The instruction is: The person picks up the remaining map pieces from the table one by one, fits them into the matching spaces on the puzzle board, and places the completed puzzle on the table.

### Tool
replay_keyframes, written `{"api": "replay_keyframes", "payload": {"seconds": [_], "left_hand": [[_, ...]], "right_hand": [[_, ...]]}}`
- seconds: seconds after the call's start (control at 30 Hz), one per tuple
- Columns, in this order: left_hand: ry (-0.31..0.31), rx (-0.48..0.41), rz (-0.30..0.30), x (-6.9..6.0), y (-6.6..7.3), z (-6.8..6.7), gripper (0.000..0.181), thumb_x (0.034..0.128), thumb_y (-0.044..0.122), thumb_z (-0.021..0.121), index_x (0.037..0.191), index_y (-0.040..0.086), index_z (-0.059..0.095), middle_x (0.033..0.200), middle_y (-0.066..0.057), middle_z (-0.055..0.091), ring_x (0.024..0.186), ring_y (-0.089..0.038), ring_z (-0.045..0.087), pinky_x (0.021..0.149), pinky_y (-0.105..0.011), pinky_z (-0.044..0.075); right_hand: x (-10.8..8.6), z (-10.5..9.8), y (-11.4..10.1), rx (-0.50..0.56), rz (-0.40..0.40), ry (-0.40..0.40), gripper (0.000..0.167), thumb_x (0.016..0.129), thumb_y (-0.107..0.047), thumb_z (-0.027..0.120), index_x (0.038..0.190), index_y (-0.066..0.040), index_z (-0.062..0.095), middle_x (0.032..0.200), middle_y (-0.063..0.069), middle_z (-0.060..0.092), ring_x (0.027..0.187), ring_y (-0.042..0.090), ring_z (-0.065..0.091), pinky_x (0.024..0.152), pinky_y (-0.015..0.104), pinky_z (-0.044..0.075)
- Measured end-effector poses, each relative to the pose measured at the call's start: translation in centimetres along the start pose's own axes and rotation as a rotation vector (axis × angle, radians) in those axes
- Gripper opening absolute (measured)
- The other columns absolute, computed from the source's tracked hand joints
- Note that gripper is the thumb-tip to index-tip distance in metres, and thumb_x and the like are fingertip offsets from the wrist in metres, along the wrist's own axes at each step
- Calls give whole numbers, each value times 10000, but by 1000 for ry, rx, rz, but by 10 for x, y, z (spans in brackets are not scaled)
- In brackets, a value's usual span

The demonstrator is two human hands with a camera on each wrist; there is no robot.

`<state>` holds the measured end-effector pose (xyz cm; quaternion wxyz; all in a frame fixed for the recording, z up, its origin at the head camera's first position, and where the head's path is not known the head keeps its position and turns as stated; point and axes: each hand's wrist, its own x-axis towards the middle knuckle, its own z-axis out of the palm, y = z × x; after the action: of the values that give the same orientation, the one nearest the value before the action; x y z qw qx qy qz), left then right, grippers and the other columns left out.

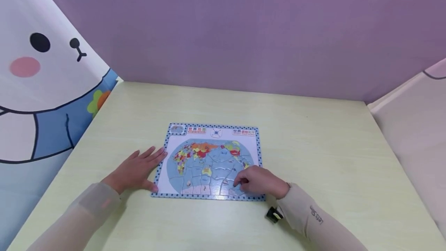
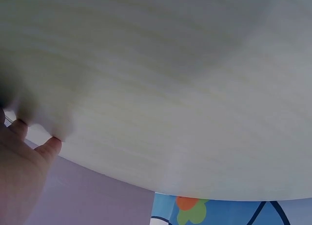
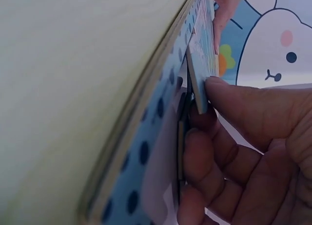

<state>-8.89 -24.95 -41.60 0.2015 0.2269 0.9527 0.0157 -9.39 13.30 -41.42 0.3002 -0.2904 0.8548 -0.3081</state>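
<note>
A world-map jigsaw puzzle (image 1: 209,196) with a blue dotted border lies flat on the table. My left hand (image 1: 137,169) rests on its left edge, fingers spread and fairly straight; the left wrist view catches only part of that hand (image 2: 22,171). Over the lower right of the map, my right hand (image 1: 259,181) has its fingers curled. Seen from the right wrist, its thumb and index finger pinch a puzzle piece (image 3: 197,81), which stands tilted up from the board. The other fingers touch or nearly touch the board's surface.
The pale wooden table (image 1: 331,146) extends around the puzzle. A purple panel (image 1: 244,30) stands behind it, and a cartoon-printed panel (image 1: 52,88) borders the left side. A small black device (image 1: 273,215) is at the right wrist.
</note>
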Motion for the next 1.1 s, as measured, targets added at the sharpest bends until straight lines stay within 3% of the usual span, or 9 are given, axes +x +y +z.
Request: {"api": "replay_keyframes", "payload": {"seconds": [0.4, 0.77, 1.1], "left_hand": [[-2, 12, -7, 0, 1, -2, 1098, 664, 643, 735, 1492, 60, 311, 1540, -144, 295, 1408, -421, 197, 1049, -678, 209], [3, 14, 2, 0, 0, -1, 1100, 660, 654, 730, 1490, 61, 317, 1538, -145, 298, 1407, -422, 198, 1046, -680, 212], [15, 23, 12, 0, 0, 0, 1089, 668, 657, 722, 1486, 57, 326, 1535, -146, 304, 1404, -420, 208, 1046, -673, 224]], "right_hand": [[1, 2, 0, -36, 9, 6, 140, 854, 1, 681, 924, -104, 741, 699, -86, 545, 683, 109, 491, 610, 236, 386], [5, 1, -8, -141, 5, -17, 151, 866, -6, 667, 900, -138, 732, 781, -86, 578, 740, 115, 508, 670, 251, 414], [7, 1, -12, -181, 92, -24, 84, 852, -92, 724, 904, -158, 731, 738, -101, 549, 750, 117, 503, 693, 265, 426]]}}
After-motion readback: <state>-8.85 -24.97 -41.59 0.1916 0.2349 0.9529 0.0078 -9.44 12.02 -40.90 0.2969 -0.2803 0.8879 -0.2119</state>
